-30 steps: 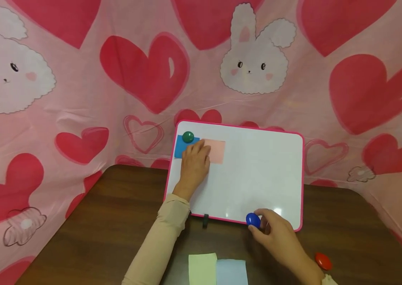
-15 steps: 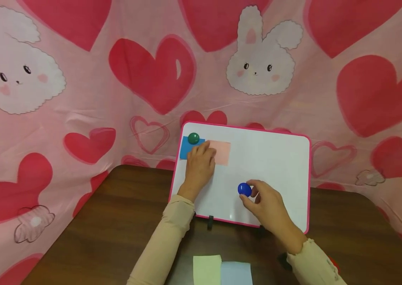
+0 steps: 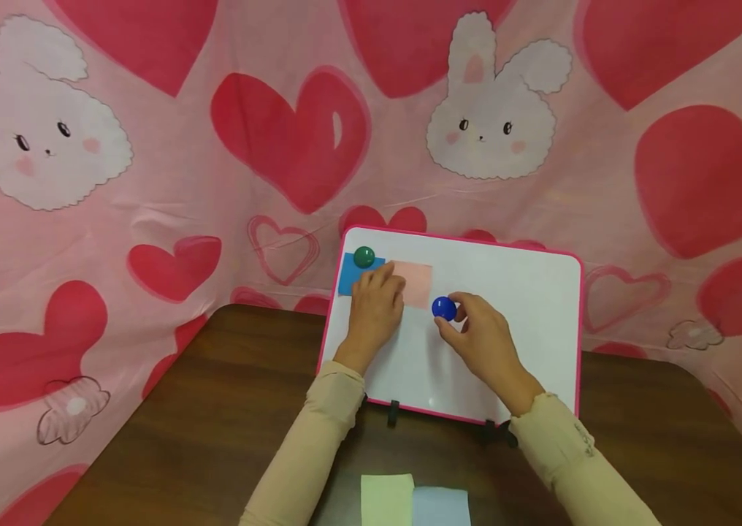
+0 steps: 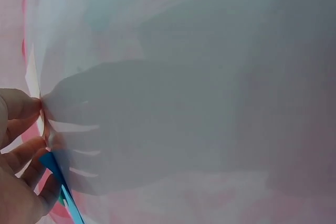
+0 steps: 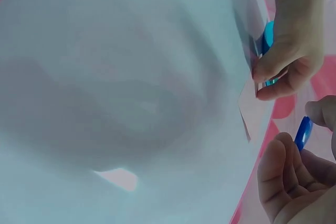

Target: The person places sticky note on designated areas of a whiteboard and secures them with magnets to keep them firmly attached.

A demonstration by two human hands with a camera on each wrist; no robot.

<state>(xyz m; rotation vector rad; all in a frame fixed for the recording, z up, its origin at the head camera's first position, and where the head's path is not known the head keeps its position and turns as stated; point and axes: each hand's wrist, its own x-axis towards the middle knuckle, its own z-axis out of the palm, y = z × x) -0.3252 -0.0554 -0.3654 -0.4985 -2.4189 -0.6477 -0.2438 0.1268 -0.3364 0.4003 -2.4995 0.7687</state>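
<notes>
My left hand (image 3: 376,307) presses its fingertips against the left edge of a pink paper note (image 3: 415,283) on the whiteboard (image 3: 509,292). In the left wrist view the fingertips (image 4: 37,103) touch the note's surface. Beside it, a blue paper note (image 3: 351,272) is partly covered by the same hand, with a round green magnet (image 3: 364,256) at its top. My right hand (image 3: 484,340) pinches a round blue magnet (image 3: 444,308) between thumb and fingers, just below and right of the pink note. The right wrist view shows this magnet (image 5: 303,133) edge-on, apart from the board.
The pink-rimmed whiteboard leans back on a dark wooden table (image 3: 213,409), with black clips (image 3: 394,413) at its lower edge. A pale green note (image 3: 387,500) and a pale blue note (image 3: 440,506) lie in front. A heart-and-rabbit cloth (image 3: 174,146) hangs behind.
My right hand has carried the blue magnet up from the board's lower edge to near the pink note. My left hand has stayed on the notes. The view has shifted slightly.
</notes>
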